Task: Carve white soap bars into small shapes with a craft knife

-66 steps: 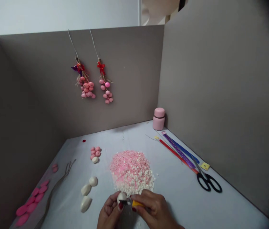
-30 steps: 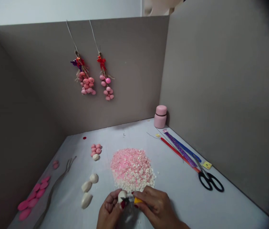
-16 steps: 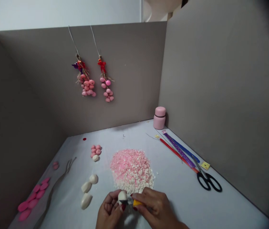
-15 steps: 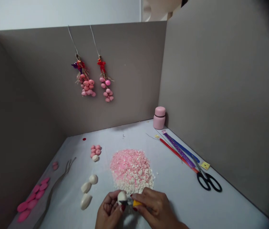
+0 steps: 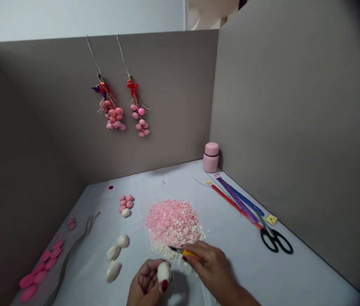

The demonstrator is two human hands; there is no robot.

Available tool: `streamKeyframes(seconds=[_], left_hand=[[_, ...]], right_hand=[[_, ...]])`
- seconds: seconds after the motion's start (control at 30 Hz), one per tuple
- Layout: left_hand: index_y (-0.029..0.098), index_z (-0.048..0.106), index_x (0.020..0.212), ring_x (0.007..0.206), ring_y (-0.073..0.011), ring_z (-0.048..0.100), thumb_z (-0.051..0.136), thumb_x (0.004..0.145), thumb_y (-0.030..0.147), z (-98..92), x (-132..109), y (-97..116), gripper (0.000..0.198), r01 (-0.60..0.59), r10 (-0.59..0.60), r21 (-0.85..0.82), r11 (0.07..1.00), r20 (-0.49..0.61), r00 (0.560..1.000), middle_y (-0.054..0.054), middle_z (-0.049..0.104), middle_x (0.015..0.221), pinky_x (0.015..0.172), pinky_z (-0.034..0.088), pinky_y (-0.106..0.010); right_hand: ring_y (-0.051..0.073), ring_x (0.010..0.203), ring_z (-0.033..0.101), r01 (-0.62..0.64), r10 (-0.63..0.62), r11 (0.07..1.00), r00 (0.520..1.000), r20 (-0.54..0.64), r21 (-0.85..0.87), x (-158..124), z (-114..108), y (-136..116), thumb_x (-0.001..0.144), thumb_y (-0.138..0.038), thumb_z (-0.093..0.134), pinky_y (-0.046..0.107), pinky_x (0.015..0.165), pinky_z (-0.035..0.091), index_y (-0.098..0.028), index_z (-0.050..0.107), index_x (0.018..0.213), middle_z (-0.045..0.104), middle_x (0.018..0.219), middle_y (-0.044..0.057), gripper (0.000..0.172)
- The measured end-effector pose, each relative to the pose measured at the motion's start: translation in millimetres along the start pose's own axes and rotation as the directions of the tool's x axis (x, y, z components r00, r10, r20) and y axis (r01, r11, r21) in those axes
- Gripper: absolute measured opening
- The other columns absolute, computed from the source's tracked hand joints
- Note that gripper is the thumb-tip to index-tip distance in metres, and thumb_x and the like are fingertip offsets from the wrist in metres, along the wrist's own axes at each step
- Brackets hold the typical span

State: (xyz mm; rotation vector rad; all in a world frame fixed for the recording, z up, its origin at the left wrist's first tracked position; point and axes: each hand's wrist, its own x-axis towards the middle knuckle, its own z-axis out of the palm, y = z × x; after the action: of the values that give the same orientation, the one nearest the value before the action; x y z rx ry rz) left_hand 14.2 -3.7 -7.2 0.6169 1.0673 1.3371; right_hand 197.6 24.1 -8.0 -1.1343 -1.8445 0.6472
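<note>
My left hand (image 5: pixel 148 282) holds a small white rounded piece (image 5: pixel 164 272), soap-like, between thumb and fingers. In my right hand (image 5: pixel 208 261) is a craft knife (image 5: pixel 190 254) with a yellow handle; its dark blade points left, over the near edge of a heap of pink and white shavings (image 5: pixel 174 223). Blade and white piece are apart. Left of my hands, several similar white pieces (image 5: pixel 113 252) lie on the table. Farther back is a cluster of small pink balls (image 5: pixel 126 203) with one white piece touching it.
Flat pink pieces (image 5: pixel 41 277) and a bundle of brown cord (image 5: pixel 71 255) lie at the left. Scissors (image 5: pixel 275 240), coloured ribbons (image 5: pixel 237 199) and a pink jar (image 5: pixel 211 158) stand or lie at the right. Two pink ball strings (image 5: pixel 114 112) hang on the grey back panel (image 5: pixel 173 93).
The knife has moved off the white piece, up and away toward the shavings heap. The left hand has turned the white piece slightly, its thumb now across its lower front.
</note>
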Motion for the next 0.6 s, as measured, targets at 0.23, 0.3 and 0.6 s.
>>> streamKeyframes(seconds=[0.23,0.3,0.6], left_hand=[[0.014,0.072,0.074,0.065,-0.0232,0.068,0.093,0.043,0.035,7.6,-3.8,4.0,0.043,-0.069,0.069,0.02,0.997,-0.018,0.997,-0.008,0.074,0.067,0.064,0.051,-0.03],[0.015,0.071,0.073,0.068,-0.024,0.069,0.093,0.043,0.032,7.9,-3.9,4.1,0.041,-0.099,0.1,0.02,0.995,-0.047,0.994,-0.009,0.076,0.072,0.065,0.052,-0.03],[0.017,0.072,0.07,0.066,-0.024,0.068,0.094,0.039,0.029,7.9,-4.1,5.5,0.04,-0.15,0.159,0.083,0.985,-0.111,0.981,-0.008,0.075,0.072,0.065,0.054,-0.031]], right_hand=[[0.018,0.063,0.064,0.125,-0.126,0.991,0.992,0.014,0.056,-3.7,2.2,-4.8,0.094,-0.04,0.051,0.027,0.057,0.048,-0.022,0.073,0.101,0.068,0.073,0.005,0.03],[0.017,0.059,0.062,0.201,-0.202,0.979,0.978,0.051,0.022,-5.4,2.3,-9.1,0.096,-0.043,0.047,0.027,0.053,0.046,-0.021,0.073,0.102,0.066,0.068,0.005,0.035],[0.017,0.055,0.06,0.262,-0.252,0.96,0.963,0.096,-0.098,-3.6,-0.7,-10.3,0.099,-0.046,0.039,0.027,0.05,0.044,-0.02,0.073,0.1,0.065,0.065,0.006,0.043]])
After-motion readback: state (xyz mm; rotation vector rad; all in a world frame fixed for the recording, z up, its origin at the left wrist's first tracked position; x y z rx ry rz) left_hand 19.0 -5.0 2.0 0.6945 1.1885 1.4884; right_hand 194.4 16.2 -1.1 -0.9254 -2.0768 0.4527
